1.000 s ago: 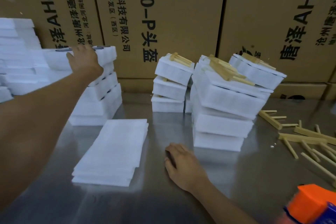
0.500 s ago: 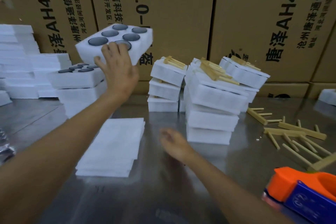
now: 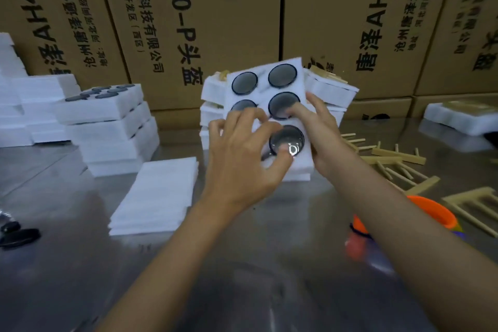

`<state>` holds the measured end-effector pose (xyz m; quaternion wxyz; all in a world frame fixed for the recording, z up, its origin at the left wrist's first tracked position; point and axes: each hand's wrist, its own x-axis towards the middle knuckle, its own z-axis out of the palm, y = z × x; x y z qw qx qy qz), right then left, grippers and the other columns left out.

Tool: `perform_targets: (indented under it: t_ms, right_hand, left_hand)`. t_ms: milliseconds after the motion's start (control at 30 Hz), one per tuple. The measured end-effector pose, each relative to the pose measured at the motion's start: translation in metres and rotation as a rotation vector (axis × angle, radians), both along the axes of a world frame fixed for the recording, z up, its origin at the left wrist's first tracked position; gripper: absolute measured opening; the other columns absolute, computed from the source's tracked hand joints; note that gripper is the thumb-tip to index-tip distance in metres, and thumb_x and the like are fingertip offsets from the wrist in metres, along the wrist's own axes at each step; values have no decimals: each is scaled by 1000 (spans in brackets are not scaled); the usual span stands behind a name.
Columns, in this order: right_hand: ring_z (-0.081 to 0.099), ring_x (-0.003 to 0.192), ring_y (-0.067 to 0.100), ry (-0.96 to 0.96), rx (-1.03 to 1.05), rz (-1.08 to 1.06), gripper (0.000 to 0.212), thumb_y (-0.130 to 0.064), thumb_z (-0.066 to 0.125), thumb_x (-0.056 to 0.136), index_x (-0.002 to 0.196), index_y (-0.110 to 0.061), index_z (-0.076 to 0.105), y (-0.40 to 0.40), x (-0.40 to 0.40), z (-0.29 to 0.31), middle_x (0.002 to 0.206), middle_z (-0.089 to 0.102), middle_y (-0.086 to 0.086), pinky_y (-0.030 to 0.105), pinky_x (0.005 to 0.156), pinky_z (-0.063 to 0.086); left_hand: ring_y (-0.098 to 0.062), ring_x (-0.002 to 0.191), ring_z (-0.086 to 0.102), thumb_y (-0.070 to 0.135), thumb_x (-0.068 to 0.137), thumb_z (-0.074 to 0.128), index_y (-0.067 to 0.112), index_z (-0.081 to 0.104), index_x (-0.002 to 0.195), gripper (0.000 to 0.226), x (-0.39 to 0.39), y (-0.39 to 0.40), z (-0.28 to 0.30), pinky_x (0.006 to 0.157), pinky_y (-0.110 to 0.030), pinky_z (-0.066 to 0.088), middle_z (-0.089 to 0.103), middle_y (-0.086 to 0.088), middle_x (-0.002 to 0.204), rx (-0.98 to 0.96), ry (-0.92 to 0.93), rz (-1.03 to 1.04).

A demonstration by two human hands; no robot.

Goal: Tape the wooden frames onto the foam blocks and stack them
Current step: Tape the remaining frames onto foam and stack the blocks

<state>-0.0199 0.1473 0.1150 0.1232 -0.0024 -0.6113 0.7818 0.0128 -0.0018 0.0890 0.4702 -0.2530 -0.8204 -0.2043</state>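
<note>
A white foam block with round dark lenses set in its holes is tilted up towards me above the table's middle. My left hand grips its near left side, thumb on the lowest lens. My right hand holds its right edge, a finger pressing a middle lens. Behind it stand stacks of foam blocks with wooden frames taped on top, mostly hidden. Loose wooden frames lie on the table at the right.
A stack of lens-filled foam blocks stands at the left, thin foam sheets lie in front of it. An orange tape dispenser sits under my right forearm. Cardboard boxes wall the back. Dark objects lie at the left edge.
My left hand lifted a foam block off the left stack and carried it to the centre. My right hand left the table and took hold of the block's right side.
</note>
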Motion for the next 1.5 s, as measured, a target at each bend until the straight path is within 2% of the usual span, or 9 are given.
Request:
perform_targets:
  t_ms: [233,367,533,733,867,967,1033,1300,1500]
  right_hand:
    - [74,71,13,-99,150,8,39,-18,65,83,103,-52,65,21,71,-65,78,76,-7,25,54,55]
    - [73,67,13,-290,127,15,30,-20,65,83,105,-39,65,17,76,-105,77,75,-7,23,49,52]
    - [68,61,12,-422,239,-42,17,-15,60,81,94,-20,70,22,63,-133,88,72,3,17,47,46]
    - [71,84,20,-423,308,-34,22,-14,58,83,95,-24,73,31,52,-146,94,75,1,29,67,57]
    - [73,77,14,-399,254,-5,20,-18,63,78,90,-29,76,34,53,-149,85,77,-5,22,55,53]
    - [64,54,3,-393,243,-22,20,-13,60,77,74,-28,73,34,50,-148,68,72,-12,14,44,44]
    - [55,43,1,-399,261,-50,23,-11,58,78,62,-26,66,32,47,-147,57,64,-13,11,38,37]
    - [52,45,2,-337,253,-38,16,-6,57,77,71,-18,65,33,46,-149,58,62,-11,12,39,38]
    - [54,48,3,-321,230,-48,15,-11,57,81,73,-19,67,33,44,-151,63,64,-8,12,42,39]
  left_hand:
    - [-18,138,30,34,92,56,27,41,144,54,-5,-19,-43,109,-33,30,29,1,150,363,-535,-58]
    - [12,109,36,25,94,63,29,42,142,52,-6,-11,-86,84,1,30,36,14,140,516,-783,-146]
    - [-7,110,57,7,90,60,36,50,123,46,-10,-4,-118,68,2,39,58,27,109,650,-985,-208]
    - [-11,120,52,12,94,54,30,53,128,38,-17,-9,-118,93,-20,41,57,12,128,472,-935,-127]
    - [-35,134,43,14,87,63,10,54,133,47,-39,-60,-109,111,-48,31,51,-13,142,191,-580,359]
    - [-37,151,9,45,90,65,14,15,157,89,-53,-107,-109,119,-50,13,5,-18,165,-43,-927,600]
    - [-35,151,13,44,93,59,13,12,158,86,-53,-121,-115,120,-47,18,6,-18,165,-156,-1040,634]
    - [-38,132,49,14,100,48,-1,47,143,46,-12,-77,-101,113,-51,33,52,-21,144,-63,-572,557]
    - [-31,79,68,19,86,61,8,71,114,32,61,0,-78,63,-37,54,73,-7,100,-304,-306,317]
